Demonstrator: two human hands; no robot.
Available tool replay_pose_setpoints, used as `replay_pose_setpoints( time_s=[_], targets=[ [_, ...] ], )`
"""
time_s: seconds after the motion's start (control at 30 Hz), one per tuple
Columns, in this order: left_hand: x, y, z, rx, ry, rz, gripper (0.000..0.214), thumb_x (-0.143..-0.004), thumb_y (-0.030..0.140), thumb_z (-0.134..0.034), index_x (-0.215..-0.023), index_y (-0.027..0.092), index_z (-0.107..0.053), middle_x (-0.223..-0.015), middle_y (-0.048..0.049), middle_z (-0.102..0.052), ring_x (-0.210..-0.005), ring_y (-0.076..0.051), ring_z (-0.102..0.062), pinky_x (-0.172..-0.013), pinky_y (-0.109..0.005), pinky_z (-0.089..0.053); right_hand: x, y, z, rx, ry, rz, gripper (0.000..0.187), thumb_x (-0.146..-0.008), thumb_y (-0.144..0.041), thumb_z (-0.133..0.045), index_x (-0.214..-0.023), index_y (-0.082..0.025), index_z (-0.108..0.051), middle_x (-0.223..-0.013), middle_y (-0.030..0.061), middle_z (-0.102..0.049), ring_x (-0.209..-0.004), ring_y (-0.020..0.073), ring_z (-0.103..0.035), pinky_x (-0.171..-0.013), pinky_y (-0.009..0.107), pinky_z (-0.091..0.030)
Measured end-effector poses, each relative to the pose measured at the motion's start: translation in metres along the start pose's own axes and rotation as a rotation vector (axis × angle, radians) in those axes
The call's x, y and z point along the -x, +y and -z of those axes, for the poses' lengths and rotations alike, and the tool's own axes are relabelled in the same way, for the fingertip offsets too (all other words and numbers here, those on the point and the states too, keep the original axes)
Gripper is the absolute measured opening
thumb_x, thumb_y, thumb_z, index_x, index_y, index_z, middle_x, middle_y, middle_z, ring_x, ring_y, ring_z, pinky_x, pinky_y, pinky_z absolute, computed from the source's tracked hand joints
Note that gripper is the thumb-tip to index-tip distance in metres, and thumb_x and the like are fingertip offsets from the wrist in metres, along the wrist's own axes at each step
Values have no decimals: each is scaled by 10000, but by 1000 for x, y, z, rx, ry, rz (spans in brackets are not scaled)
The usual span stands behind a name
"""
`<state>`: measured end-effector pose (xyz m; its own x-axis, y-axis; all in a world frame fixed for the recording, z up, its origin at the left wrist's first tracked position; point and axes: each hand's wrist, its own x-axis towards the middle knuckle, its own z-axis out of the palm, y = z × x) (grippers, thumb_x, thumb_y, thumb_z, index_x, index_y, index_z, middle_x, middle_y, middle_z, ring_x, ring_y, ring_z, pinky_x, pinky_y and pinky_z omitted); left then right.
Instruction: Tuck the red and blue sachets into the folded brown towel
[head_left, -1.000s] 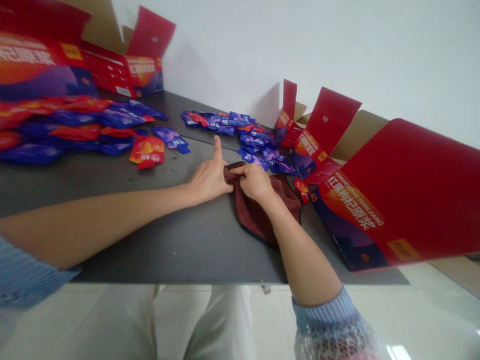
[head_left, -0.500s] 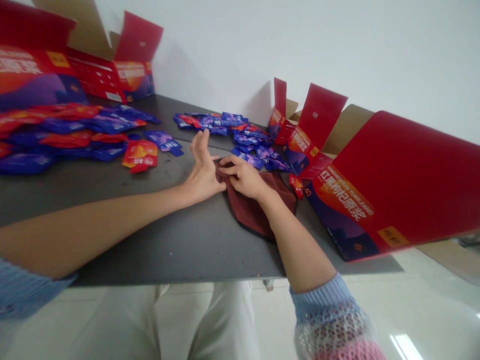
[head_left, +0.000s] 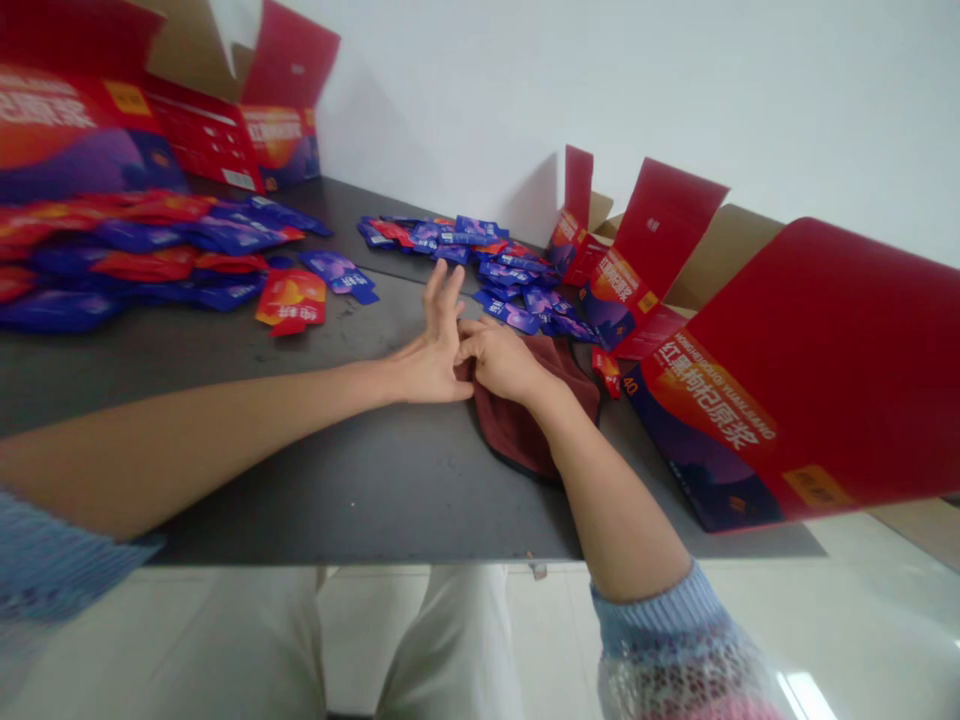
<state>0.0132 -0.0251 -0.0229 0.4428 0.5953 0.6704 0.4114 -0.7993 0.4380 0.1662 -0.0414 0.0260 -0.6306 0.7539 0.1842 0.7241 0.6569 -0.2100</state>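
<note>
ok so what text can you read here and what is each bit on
"红黑枸杞原浆": big red box at right, and again, fuzzier, on the box behind it
"HONG HEI GOU QI YUAN JIANG": big red box, above that
"40": big red box, left corner
Too blurred or small: yellow label, packets, most lettering on left boxes
No text shows on the maroon cloth

I now see at least two fingers of the left hand point(head_left: 433, 368) raised toward twelve o'clock where one stood a second ago, while the right hand point(head_left: 510, 364), its forefinger then stretched toward nine, has curled inward, hiding the black-edged corner of the maroon cloth point(head_left: 517, 425).
</note>
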Motion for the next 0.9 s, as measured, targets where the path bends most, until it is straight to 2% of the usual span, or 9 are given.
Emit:
replay_pose_setpoints(
  time_s=[0.07,0.17,0.3,0.4,0.47,0.57,0.67,0.77,0.9],
  targets=[
    [1,2,0,-18,-58,49,1395,-581,267,-765,-1520,299,266,-1572,-157,365,-1456,-417,-286,-1062,-544,-466,1,-2,4,36,-30,-47,340,-720,-29,-508,-837,-214,-768,-1064,38,-688,-942,213,-528,-858,355,-387],
    [1,5,1,-69,-109,220,1440,-537,338,-868,-1550,231,150,-1541,-270,360,-1337,-460,-457,-1015,-542,-492,0,-9,11,105,-90,-147,333,-773,-68,-519,-901,-231,-779,-1064,54,-703,-999,239,-563,-871,368,-401],
    [-1,7,9,-59,-153,314,1432,-483,471,-915,-1549,199,2,-1568,-284,275,-1304,-457,-495,-1077,-543,-440,-5,-18,16,207,-162,-502,311,-832,-130,-534,-1007,-241,-766,-1141,91,-712,-1127,291,-589,-941,434,-417],
    [1,8,14,-72,-212,338,1230,-535,519,-883,-1502,161,-214,-1590,-257,171,-1315,-433,-493,-1143,-527,-375,-5,-14,12,292,-89,-801,342,-883,-147,-504,-1145,-181,-719,-1214,161,-687,-1217,323,-556,-989,504,-396],
    [2,9,16,-129,-245,329,1032,-602,543,-836,-1423,125,-370,-1595,-250,38,-1340,-421,-467,-1156,-505,-359,-2,-6,8,312,1,-908,362,-910,-137,-462,-1182,-140,-701,-1228,197,-675,-1236,335,-543,-985,521,-392],
    [2,15,17,-230,-311,215,770,-703,539,-747,-1306,117,-522,-1532,-215,-290,-1356,-362,-457,-1147,-444,-374,4,6,4,300,104,-973,376,-922,-105,-414,-1149,-96,-714,-1215,236,-670,-1220,364,-548,-958,550,-390],
    [-1,24,20,-359,-374,131,615,-759,525,-670,-1250,164,-590,-1311,-148,-580,-1225,-315,-571,-1070,-419,-441,7,12,2,285,162,-977,378,-916,-85,-404,-1109,-90,-729,-1179,252,-678,-1186,378,-563,-936,577,-384],
    [-5,35,23,-538,-444,128,532,-839,525,-560,-1222,160,-615,-1048,-145,-681,-996,-325,-666,-887,-432,-521,8,12,2,255,213,-948,349,-907,-89,-422,-1052,-83,-739,-1128,257,-694,-1160,387,-574,-926,582,-387],
    [-7,43,20,-655,-473,61,418,-952,356,-396,-1172,64,-598,-963,-209,-681,-923,-337,-676,-808,-426,-522,9,9,7,142,243,-912,253,-843,-113,-535,-980,-122,-747,-1083,226,-712,-1135,376,-594,-924,556,-415]
  ],
)
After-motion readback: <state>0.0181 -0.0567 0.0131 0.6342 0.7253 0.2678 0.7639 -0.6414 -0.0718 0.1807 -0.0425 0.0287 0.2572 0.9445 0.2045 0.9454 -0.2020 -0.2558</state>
